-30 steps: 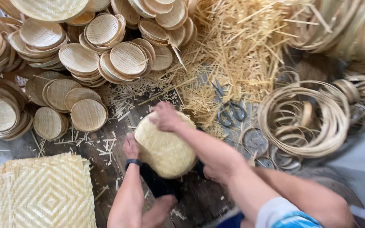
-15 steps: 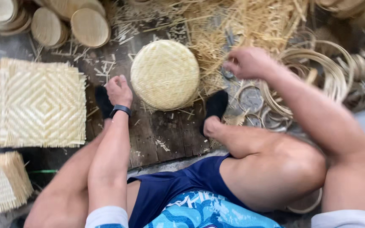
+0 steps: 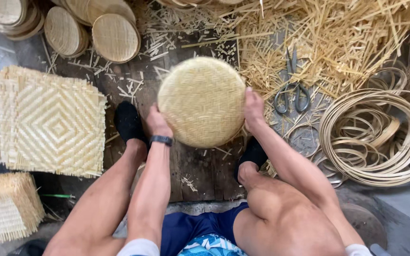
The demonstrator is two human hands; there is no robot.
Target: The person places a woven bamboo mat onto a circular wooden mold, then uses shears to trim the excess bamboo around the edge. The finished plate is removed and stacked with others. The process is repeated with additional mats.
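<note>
Both hands are on the round woven bamboo tray (image 3: 201, 102) now, one at each side of its rim. The left hand (image 3: 156, 121) grips the left edge, fingers curled behind the weave and out of sight, a dark wristband (image 3: 161, 140) just below it. The right hand (image 3: 253, 108) clasps the right edge, thumb lying along the rim, fingers tucked behind. The tray is held up over the dark wooden board (image 3: 186, 166), between the person's knees, its domed underside facing the camera.

Two feet in black socks flank it: one (image 3: 128, 122) beside the left hand, the other (image 3: 252, 154) below the right wrist. To the left lies a stack of square woven mats (image 3: 48, 121) with a diamond pattern, and another stack (image 3: 5, 208) sits at the lower left corner. Finished round trays (image 3: 115, 37) lean in piles along the top left. Right of the tray, scissors (image 3: 291, 92) rest on a heap of bamboo slivers (image 3: 338, 38), and coiled bamboo hoops (image 3: 380, 137) lie further right.
</note>
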